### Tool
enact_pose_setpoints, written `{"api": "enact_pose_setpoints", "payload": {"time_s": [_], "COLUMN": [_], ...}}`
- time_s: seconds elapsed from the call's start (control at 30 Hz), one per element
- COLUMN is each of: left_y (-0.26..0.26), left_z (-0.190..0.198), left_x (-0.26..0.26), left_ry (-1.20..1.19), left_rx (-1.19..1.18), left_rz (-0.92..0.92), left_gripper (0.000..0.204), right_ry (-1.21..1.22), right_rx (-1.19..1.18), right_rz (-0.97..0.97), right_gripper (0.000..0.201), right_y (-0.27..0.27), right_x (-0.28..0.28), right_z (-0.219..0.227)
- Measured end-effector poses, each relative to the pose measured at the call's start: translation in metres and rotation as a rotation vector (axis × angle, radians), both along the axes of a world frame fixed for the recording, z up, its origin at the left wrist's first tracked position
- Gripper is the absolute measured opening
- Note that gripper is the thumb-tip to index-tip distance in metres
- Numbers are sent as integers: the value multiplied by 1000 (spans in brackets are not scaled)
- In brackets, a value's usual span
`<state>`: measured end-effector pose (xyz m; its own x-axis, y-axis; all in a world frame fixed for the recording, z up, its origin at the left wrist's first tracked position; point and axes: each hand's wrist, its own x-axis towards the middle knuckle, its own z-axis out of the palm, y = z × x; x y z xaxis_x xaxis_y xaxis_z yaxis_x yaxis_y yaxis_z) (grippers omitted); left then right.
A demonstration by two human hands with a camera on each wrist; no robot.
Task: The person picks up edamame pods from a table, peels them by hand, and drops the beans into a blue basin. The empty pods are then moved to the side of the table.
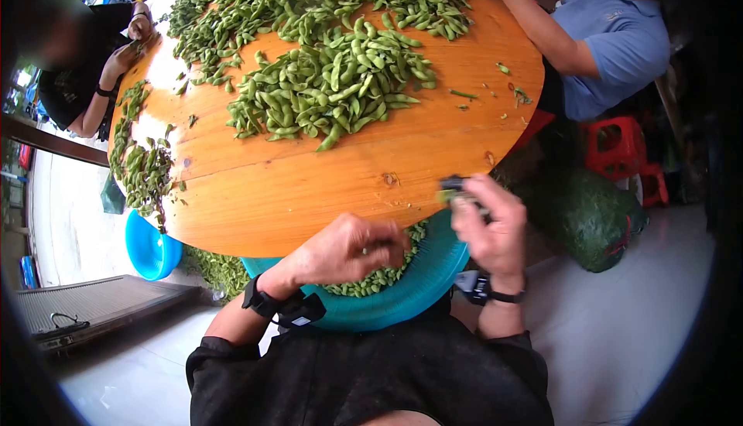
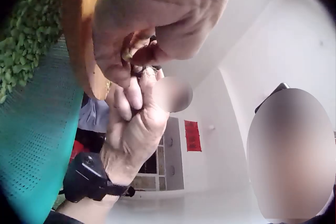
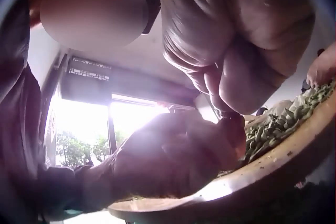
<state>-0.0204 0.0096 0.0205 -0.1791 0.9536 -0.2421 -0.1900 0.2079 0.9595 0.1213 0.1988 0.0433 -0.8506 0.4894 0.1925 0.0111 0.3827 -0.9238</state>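
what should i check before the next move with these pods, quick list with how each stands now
1. Supply: ok, a pile of green pods lies on the wooden table.
2. Catching: ok, the teal basket shows below the left hand in the head view.
3. Room: ok, the shelled beans sit below its rim.
4. Right hand over the basket: not ok, it shows mostly beyond the rim.
5. Right hand's small green-and-dark item: cannot tell, too blurred to identify.
6. Left hand empty: cannot tell, its fingers are blurred.
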Motion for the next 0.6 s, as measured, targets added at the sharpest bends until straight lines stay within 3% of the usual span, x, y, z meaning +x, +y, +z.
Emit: {"api": "enact_pose_setpoints", "payload": {"time_s": [0.07, 0.13, 0.2, 0.27, 0.33, 0.47, 0.53, 0.57, 0.6], "left_y": [-7, -10, -2, 4, 4, 3, 1, 0, -1], "left_z": [12, 26, 24, 6, -8, -10, -8, -1, 9], "left_x": [-6, -15, -29, -54, -65, -68, -60, -53, -43], "left_ry": [532, 623, 814, 1266, 1278, 1387, 1132, 1128, 716], "left_rx": [218, 104, -75, -76, -92, -110, -13, -7, -30], "left_rz": [-179, 97, 458, 604, 633, 512, 563, 555, 521], "left_gripper": [16, 16, 16, 17, 11, 11, 9, 9, 8], "right_ry": [-69, -303, -285, -287, -269, -188, -138, -141, -144], "right_rx": [-14, 229, 603, 525, 414, 283, 150, 49, -50], "right_rz": [-149, -283, -385, -406, -406, -194, -76, -22, 33], "right_gripper": [12, 18, 23, 24, 25, 24, 23, 23, 23], "right_y": [25, 51, 67, 62, 55, 27, 10, 1, -8], "right_x": [27, 50, 63, 60, 53, 17, 1, -6, -13], "right_z": [5, 14, 7, 12, 10, 13, 11, 12, 13]}}
